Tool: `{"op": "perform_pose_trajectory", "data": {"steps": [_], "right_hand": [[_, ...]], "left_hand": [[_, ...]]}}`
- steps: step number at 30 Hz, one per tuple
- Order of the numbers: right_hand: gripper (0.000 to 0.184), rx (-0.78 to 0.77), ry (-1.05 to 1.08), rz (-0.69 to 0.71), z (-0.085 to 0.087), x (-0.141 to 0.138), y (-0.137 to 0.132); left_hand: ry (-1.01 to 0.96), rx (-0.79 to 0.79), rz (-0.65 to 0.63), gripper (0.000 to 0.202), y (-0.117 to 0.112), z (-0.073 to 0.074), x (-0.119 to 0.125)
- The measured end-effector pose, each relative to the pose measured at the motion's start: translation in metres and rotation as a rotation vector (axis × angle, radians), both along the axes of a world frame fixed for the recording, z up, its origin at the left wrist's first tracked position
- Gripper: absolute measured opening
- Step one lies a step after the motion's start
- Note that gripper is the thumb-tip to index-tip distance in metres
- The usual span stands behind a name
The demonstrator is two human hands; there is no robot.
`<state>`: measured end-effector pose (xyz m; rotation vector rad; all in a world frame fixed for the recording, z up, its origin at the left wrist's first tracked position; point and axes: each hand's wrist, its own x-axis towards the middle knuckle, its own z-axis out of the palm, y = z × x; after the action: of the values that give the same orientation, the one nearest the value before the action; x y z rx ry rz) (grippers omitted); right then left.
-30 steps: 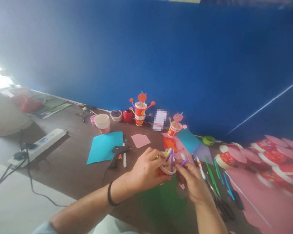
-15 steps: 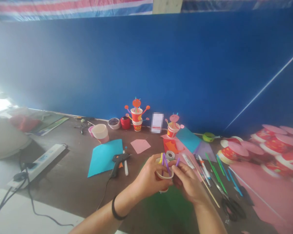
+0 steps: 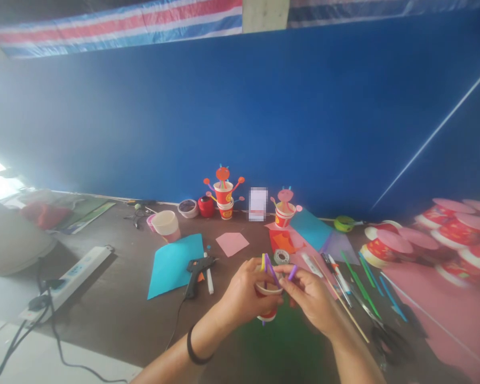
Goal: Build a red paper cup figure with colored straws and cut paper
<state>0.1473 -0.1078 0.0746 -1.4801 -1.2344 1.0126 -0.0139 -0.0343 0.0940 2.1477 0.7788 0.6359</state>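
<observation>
My left hand [image 3: 246, 290] is wrapped round a red and white paper cup [image 3: 269, 292], tilted with its mouth toward me. A bent purple pipe cleaner [image 3: 272, 271] and a yellow one [image 3: 263, 261] stick up out of the cup. A purple tip shows below its base. At the cup's right side, my right hand [image 3: 310, 298] pinches a purple piece [image 3: 293, 272] that looks like the same kind of pipe cleaner. My right fingertips touch or nearly touch the rim. Under both hands lies a dark green sheet [image 3: 284, 352].
A glue gun [image 3: 194, 272] lies on blue paper [image 3: 160, 266] to the left. Cup figures [image 3: 225, 194] stand at the back. Right of my hands are pens [image 3: 338, 274], green pipe cleaners [image 3: 356, 282], scissors [image 3: 384, 336] and pink-topped cups [image 3: 460, 229]. A power strip [image 3: 76, 277] sits far left.
The purple piece in my right hand has tilted, and my right fingers have come closer to the cup. A purple tip now shows under the cup. The view has shifted slightly.
</observation>
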Motion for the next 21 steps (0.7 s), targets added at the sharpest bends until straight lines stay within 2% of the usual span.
{"op": "perform_pose_trajectory", "data": {"steps": [7,11,14,21], "right_hand": [[0.031,0.047,0.112,0.027,0.009,-0.003,0.001],[0.025,0.124,-0.072,-0.053,0.003,-0.008,0.002],[0.027,0.177,-0.115,-0.059,-0.003,-0.011,0.004],[0.029,0.199,-0.211,-0.098,-0.006,-0.016,0.011]], "left_hand": [[-0.089,0.02,0.057,0.021,0.004,-0.011,0.0],[-0.093,0.11,0.081,0.022,0.006,-0.012,-0.001],[-0.096,0.141,0.097,0.026,0.005,-0.012,-0.001],[-0.08,0.078,0.143,0.021,0.006,-0.016,-0.005]]}}
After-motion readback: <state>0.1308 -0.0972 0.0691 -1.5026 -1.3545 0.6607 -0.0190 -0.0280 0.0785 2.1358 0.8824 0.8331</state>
